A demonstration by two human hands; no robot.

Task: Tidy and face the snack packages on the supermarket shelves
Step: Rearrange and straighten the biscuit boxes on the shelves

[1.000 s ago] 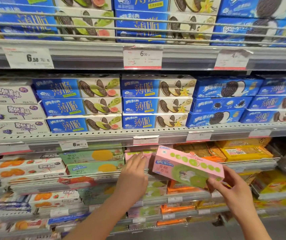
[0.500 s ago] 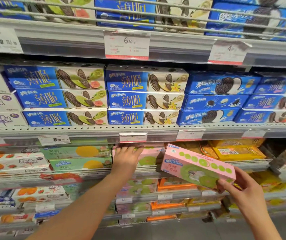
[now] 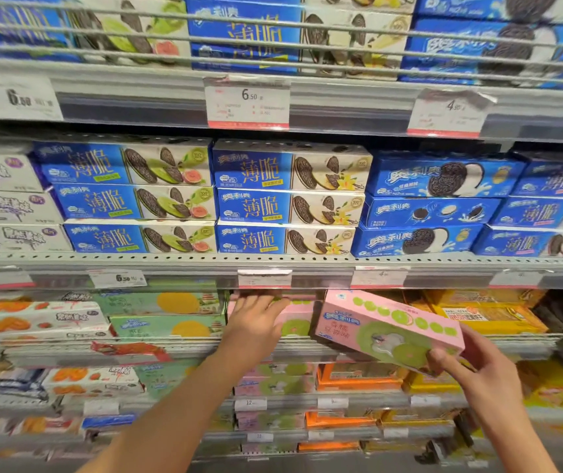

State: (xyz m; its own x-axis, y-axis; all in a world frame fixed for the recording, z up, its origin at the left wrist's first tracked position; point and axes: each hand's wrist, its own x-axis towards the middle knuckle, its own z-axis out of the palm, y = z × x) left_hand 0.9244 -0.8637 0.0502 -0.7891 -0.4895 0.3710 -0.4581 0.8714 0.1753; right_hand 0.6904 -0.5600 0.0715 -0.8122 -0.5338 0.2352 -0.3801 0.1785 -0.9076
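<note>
While gripping the pink box (image 3: pixel 389 331) in the right hand (image 3: pixel 477 373), pressing open left hand (image 3: pixel 254 324) on shelf's pink boxes (image 3: pixel 295 322).

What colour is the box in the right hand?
Pink box with green circles, seen in the head view.

Middle shelf (image 3: pixel 273 259): 3-high stacks of biscuit boxes (image 3: pixel 286 199) side by side. Shelf below: left hand (image 3: pixel 256 324) lay on the stacked boxes (image 3: pixel 295 322) under the price tag (image 3: pixel 264 278). Right hand (image 3: pixel 477 370) held 1 box (image 3: pixel 389 331) in front of that shelf, right of the left hand, tilted down to the right.
</note>
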